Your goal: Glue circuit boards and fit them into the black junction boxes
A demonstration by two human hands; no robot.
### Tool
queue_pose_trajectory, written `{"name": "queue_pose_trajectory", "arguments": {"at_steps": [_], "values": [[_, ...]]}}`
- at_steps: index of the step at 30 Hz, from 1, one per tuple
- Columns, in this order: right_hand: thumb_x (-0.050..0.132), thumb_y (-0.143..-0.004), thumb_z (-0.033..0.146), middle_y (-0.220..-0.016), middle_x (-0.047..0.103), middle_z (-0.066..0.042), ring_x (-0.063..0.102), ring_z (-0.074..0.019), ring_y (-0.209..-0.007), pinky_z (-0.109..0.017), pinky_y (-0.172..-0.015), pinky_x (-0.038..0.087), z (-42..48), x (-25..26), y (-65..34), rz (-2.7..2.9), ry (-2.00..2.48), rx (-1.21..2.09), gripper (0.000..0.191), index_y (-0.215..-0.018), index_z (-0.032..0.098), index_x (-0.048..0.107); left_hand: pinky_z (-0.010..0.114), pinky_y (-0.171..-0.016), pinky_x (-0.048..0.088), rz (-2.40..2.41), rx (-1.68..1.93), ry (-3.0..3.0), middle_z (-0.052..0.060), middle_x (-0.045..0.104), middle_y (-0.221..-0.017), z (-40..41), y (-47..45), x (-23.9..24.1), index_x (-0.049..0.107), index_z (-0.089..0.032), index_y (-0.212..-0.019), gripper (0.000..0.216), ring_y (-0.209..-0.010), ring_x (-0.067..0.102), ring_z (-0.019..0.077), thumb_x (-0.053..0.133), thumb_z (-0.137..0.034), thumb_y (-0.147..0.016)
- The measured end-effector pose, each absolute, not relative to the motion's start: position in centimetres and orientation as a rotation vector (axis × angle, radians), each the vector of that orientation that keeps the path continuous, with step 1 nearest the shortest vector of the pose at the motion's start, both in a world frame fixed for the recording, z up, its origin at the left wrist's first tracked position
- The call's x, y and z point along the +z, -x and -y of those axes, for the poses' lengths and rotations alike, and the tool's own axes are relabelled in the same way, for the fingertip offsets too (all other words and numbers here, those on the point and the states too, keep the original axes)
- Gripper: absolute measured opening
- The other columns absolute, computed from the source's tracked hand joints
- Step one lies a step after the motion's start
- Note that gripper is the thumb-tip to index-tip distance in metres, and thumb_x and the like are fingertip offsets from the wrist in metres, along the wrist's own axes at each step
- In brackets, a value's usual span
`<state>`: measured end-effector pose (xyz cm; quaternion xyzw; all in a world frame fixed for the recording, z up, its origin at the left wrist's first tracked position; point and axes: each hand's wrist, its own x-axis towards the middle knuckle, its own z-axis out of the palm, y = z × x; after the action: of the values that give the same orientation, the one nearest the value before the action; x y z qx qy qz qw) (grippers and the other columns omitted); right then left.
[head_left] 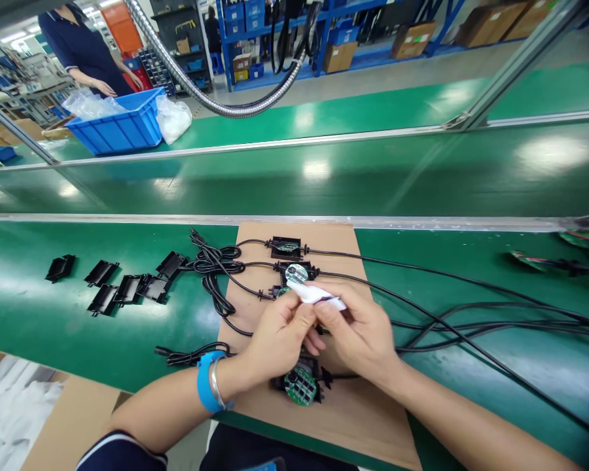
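Note:
Both hands meet over a brown cardboard sheet [373, 412], closed on a small white squeeze tube [307, 292] with a dark purple mark. My left hand [279, 333] pinches it from the left, a blue band on its wrist. My right hand [360, 324] grips its right end. The tube's left end lies over a round green circuit board [296, 273] in a black housing. Behind it sits another black housing [285, 248] with a board and cables on both sides. Nearer me is a populated round board [302, 384]. My hands partly hide the boards between.
Several empty black housings [128, 288] lie on the green table [24, 275] at left. Coiled black cables [216, 261] lie beside the cardboard; long cables [471, 314] run right. Beyond the metal rail stand a blue crate [122, 124] and a person [91, 52]. A metal conduit [235, 108] hangs overhead.

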<state>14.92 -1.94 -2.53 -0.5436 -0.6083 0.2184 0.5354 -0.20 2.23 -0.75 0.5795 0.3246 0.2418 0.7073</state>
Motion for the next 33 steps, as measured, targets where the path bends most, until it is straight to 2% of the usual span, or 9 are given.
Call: {"name": "queue_pose_trajectory", "arguments": {"at_steps": [3, 5, 8, 11, 16, 19, 25, 33], "values": [[0.059, -0.095, 0.041, -0.086, 0.072, -0.006, 0.068, -0.0176, -0.069, -0.029, -0.062, 0.056, 0.5, -0.9, -17.5, 1.39, 1.379, 0.618, 0.025, -0.109, 0.021, 0.063, 0.027, -0.064, 0.053, -0.682, 0.262, -1.71, 0.005, 0.067, -0.077, -5.5, 1.5, 1.4, 0.068, -0.015, -0.105, 0.045, -0.07, 0.064, 0.0161, 0.049, -0.055, -0.095], [0.064, -0.09, 0.047, -0.072, 0.069, -0.004, 0.064, -0.0161, -0.057, -0.027, -0.054, 0.053, -1.5, 0.1, -19.4, 1.377, 1.42, 0.671, 0.029, -0.1, 0.019, 0.063, 0.035, -0.08, 0.053, -0.731, 0.251, -2.129, 0.009, 0.071, -0.094, -8.6, 2.2, 2.2, 0.07, -0.016, -0.112, 0.036, -0.086, 0.065, 0.0206, 0.051, -0.042, -0.096], [0.07, -0.083, 0.049, -0.062, 0.062, -0.001, 0.054, -0.0123, -0.049, -0.024, -0.046, 0.044, -5.3, 0.9, -21.6, 1.44, 1.474, 0.634, 0.032, -0.085, 0.018, 0.063, 0.044, -0.096, 0.048, -0.783, 0.235, -2.601, 0.016, 0.064, -0.117, -12.7, 2.1, 1.6, 0.056, -0.01, -0.135, 0.044, -0.106, 0.06, 0.0263, 0.044, -0.032, -0.098], [0.07, -0.081, 0.052, -0.064, 0.061, -0.001, 0.05, -0.0114, -0.053, -0.023, -0.048, 0.039, -8.9, 0.4, -22.7, 1.546, 1.493, 0.663, 0.035, -0.079, 0.017, 0.063, 0.043, -0.094, 0.049, -0.715, 0.069, -2.805, 0.015, 0.059, -0.122, -14.4, 1.5, -0.2, 0.042, -0.009, -0.147, 0.052, -0.108, 0.057, 0.0264, 0.039, -0.033, -0.101], [0.063, -0.084, 0.05, -0.057, 0.049, 0.003, 0.039, -0.0097, -0.052, -0.023, -0.048, 0.027, -12.9, -0.3, -23.0, 1.816, 1.613, 0.646, 0.036, -0.071, 0.017, 0.061, 0.041, -0.09, 0.049, -0.672, 0.001, -2.912, 0.011, 0.059, -0.129, -13.5, 1.4, -2.4, 0.043, -0.015, -0.146, 0.048, -0.108, 0.055, 0.0256, 0.038, -0.035, -0.102], [0.057, -0.086, 0.046, -0.057, 0.05, 0.002, 0.041, -0.0105, -0.054, -0.024, -0.051, 0.028, -14.4, -0.1, -22.4, 2.004, 1.59, 0.649, 0.033, -0.07, 0.017, 0.059, 0.04, -0.087, 0.048, -0.682, 0.018, -2.897, 0.009, 0.058, -0.134, -13.1, 1.6, -3.0, 0.042, -0.017, -0.147, 0.048, -0.101, 0.056, 0.0236, 0.036, -0.034, -0.103], [0.051, -0.088, 0.043, -0.06, 0.05, 0.002, 0.039, -0.011, -0.053, -0.026, -0.055, 0.026, -15.8, 0.0, -20.9, 2.341, 1.485, 0.554, 0.031, -0.069, 0.019, 0.05, 0.04, -0.085, 0.046, -0.695, 0.074, -2.873, 0.009, 0.056, -0.138, -12.9, 1.7, -3.6, 0.043, -0.018, -0.146, 0.047, -0.1, 0.055, 0.0228, 0.036, -0.036, -0.103], [0.047, -0.09, 0.041, -0.06, 0.049, 0.001, 0.039, -0.0118, -0.055, -0.027, -0.057, 0.026, -15.9, 0.1, -20.6, 2.456, 1.413, 0.473, 0.031, -0.069, 0.02, 0.043, 0.04, -0.082, 0.045, -0.694, 0.082, -2.854, 0.005, 0.056, -0.137, -12.9, 1.5, -3.5, 0.042, -0.018, -0.147, 0.047, -0.1, 0.053, 0.0237, 0.036, -0.035, -0.103]]}}
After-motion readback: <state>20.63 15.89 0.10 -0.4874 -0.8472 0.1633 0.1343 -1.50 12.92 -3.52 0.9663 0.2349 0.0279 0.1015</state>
